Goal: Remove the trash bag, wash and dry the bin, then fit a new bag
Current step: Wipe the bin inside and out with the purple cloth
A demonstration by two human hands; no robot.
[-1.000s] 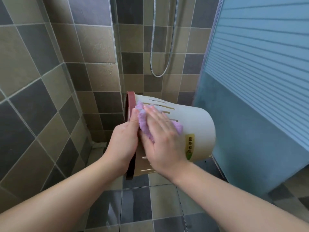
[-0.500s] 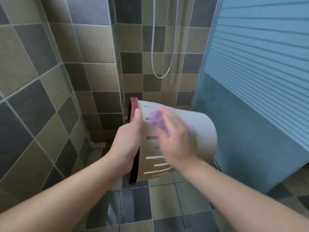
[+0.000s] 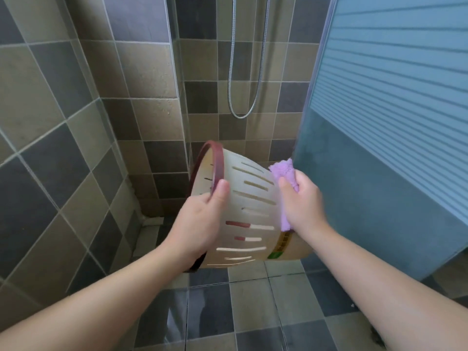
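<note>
A cream plastic bin [image 3: 250, 216] with slotted sides and a dark red rim is held on its side in the air, mouth to the left, base to the right. My left hand [image 3: 200, 224] grips the red rim, thumb on the outside wall. My right hand [image 3: 301, 203] holds a folded purple cloth [image 3: 285, 173] against the bin's outer wall near its base. No bag shows in or on the bin. A yellow and green label [image 3: 281, 245] sits low on the wall.
Tiled walls close in on the left and behind, with a metal shower hose [image 3: 243, 72] hanging at the back. A blue frosted door panel [image 3: 385, 122] stands close on the right. Wet grey floor tiles [image 3: 228, 312] lie below the bin.
My right hand has slid the purple cloth along the bin from near the rim toward the base. The bin has turned and tilted a little in my left hand.
</note>
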